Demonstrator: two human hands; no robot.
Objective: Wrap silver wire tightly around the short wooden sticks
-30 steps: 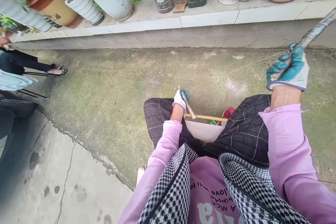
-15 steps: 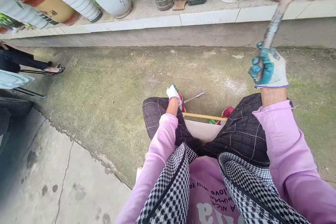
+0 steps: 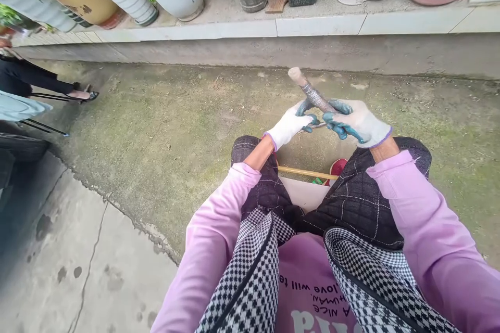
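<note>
Out in front of my knees my two gloved hands are close together. My right hand (image 3: 357, 120) is closed around a short thick stick (image 3: 312, 94), which slants up to the left. Silvery wire or tape wraps its middle, and its far end is pale and blunt. Beside it my left hand (image 3: 295, 124) has its blue-coated fingers curled in, close to the stick; I cannot tell if they touch it. A thin rod (image 3: 319, 125) shows between the hands, its left end in my left fingers. The rest of the rod is hidden by my right glove.
Between my legs are a yellow bar (image 3: 307, 172), a pale panel (image 3: 302, 193) and a red shoe (image 3: 338, 167). Potted plants stand on a tiled ledge (image 3: 242, 30) ahead. At far left are a person's legs (image 3: 47, 83) and a dark stool leg (image 3: 49, 127).
My right hand has come down and left with the stick, from out at the right. My left hand has risen from beside the knee to meet it. The view has shifted slightly.
</note>
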